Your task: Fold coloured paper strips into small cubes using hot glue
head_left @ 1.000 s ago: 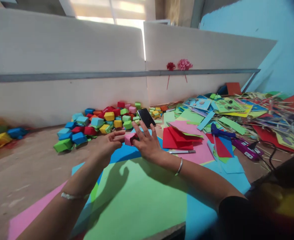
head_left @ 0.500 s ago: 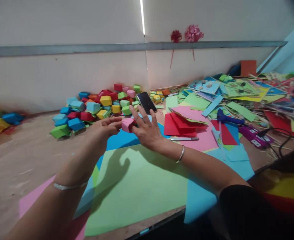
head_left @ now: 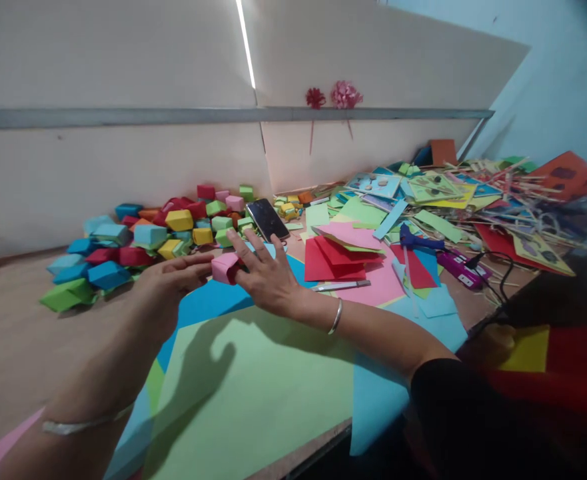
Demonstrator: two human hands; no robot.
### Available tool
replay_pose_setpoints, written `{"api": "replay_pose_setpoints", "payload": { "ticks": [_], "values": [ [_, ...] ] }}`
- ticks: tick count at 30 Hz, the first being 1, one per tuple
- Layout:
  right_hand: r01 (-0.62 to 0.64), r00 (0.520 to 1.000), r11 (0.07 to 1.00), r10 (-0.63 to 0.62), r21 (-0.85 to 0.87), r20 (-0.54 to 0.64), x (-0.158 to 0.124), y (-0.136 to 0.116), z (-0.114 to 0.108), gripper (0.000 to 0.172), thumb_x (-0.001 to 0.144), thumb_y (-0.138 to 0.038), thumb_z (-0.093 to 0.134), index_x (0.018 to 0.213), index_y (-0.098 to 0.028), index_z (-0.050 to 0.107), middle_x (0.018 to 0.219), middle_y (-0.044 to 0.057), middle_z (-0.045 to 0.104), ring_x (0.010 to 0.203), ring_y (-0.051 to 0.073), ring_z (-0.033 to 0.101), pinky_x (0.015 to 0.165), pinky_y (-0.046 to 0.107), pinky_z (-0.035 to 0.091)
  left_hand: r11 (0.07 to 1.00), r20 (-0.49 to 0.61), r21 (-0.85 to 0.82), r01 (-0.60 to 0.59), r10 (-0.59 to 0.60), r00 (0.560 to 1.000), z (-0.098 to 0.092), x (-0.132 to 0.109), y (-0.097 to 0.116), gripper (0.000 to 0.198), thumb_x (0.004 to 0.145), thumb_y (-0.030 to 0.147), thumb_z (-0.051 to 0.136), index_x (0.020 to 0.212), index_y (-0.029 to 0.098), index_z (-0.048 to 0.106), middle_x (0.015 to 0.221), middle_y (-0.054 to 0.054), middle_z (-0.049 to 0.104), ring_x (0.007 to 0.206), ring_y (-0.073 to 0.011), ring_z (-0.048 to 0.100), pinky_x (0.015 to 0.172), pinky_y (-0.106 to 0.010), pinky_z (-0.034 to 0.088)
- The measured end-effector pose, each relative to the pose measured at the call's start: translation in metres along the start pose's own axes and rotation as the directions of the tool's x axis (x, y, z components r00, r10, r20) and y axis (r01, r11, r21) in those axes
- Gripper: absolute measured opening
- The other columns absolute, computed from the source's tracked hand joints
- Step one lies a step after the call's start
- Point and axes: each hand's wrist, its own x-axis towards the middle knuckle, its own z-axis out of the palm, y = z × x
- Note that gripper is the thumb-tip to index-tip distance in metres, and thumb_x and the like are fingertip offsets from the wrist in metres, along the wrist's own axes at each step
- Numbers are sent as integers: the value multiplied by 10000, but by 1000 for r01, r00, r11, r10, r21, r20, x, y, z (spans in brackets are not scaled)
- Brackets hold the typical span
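Here, landmark: the pink paper box (head_left: 224,267), held above the bench (head_left: 18,340).
Step in hand: by the look of it, shaping or closing the small folded box, one more like those in the pile.
Right hand (head_left: 266,275): grip closed on the box's right side, thumb tucked behind it, the other fingers fanned out.
Left hand (head_left: 170,283): just left of the box, fingertips at its edge, fingers loose and half open; whether it pinches the paper I cannot tell.
Next move: likely calls for a firm pinch on a crease while the other hand steadies the box.
Materials: thin matte coloured paper, crisp folds, boxy form.
Below the box: flat green sheet (head_left: 253,393) over blue ones.
Left of and behind the box: heap of paper boxes (head_left: 138,240).
Just behind the box: dark glossy phone (head_left: 267,219).
Right of the box: red squares (head_left: 336,259), loose scraps, thin sticks.
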Motion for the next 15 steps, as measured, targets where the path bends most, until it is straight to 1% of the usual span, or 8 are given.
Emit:
{"api": "replay_pose_setpoints", "payload": {
  "ticks": [2, 4, 7, 9, 10, 12, 14, 15],
  "values": [
    [2, 1000, 1000, -2, -4, -17, 2, -2, -3, 267, 1015, -129, 460, 1045, -201, 716, 1636, 132, 436, 1501, 315, 357, 1166, 606, 312, 1000, 28, 0, 3, -3, 1000, 2, 2, 1, 361, 414, 193, 774, 775, 206, 773, 839, -48, 802, 959, -290, 702, 700, -303, 545],
    [5, 999, 1000, -4, 3, -35, 4, -1, -9, 286, 1022, -128, 442, 1067, -172, 722, 1551, 170, 524, 1393, 303, 475, 1093, 529, 398, 1000, 64, -14, -11, 12, 998, 4, 3, 3, 447, 397, 150, 792, 842, 192, 767, 804, -38, 792, 869, -260, 707, 667, -287, 536],
    [4, 999, 999, -1, 55, -47, 7, 7, -24, 260, 972, -119, 515, 1114, -175, 726, 1345, 154, 651, 1167, 274, 602, 920, 401, 478, 992, 81, -130, -6, 17, 997, 4, 2, 8, 516, 413, 101, 865, 907, 181, 738, 809, -12, 778, 774, -177, 694, 661, -236, 535],
    [-3, 998, 992, 11, 128, -61, 8, 16, -33, 264, 923, -112, 567, 1123, -188, 722, 1236, 126, 679, 1059, 253, 627, 839, 352, 487, 977, 81, -214, 13, 4, 997, 4, -1, 11, 500, 459, 99, 917, 911, 186, 722, 853, 4, 770, 761, -134, 691, 691, -212, 553],
    [-1, 997, 984, 14, 178, -71, 7, 20, -35, 265, 905, -104, 581, 1117, -188, 718, 1195, 117, 683, 1024, 241, 632, 815, 333, 489, 971, 90, -239, 25, -4, 996, 4, -4, 11, 476, 491, 109, 934, 909, 187, 721, 876, 4, 767, 766, -127, 696, 710, -215, 568],
    [21, 996, 958, 5, 285, -89, 4, 27, -36, 261, 881, -81, 594, 1097, -178, 704, 1143, 109, 686, 1000, 224, 639, 804, 311, 502, 965, 135, -256, 56, -22, 991, 6, -11, 10, 423, 572, 153, 948, 933, 184, 732, 909, -19, 767, 782, -147, 718, 745, -261, 608],
    [69, 995, 925, -37, 373, -92, -2, 29, -31, 250, 852, -51, 600, 1055, -172, 683, 1102, 105, 690, 1008, 222, 646, 822, 312, 523, 956, 220, -268, 118, -59, 974, 9, -19, 6, 394, 638, 191, 944, 977, 175, 743, 932, -60, 775, 797, -195, 747, 746, -329, 640],
    [101, 993, 910, -71, 403, -89, -6, 30, -27, 240, 839, -43, 605, 1030, -174, 671, 1089, 104, 694, 1015, 223, 650, 841, 322, 535, 950, 261, -272, 152, -79, 962, 11, -22, 2, 384, 656, 190, 940, 987, 167, 747, 930, -77, 777, 788, -212, 755, 728, -345, 648]
  ]
}}
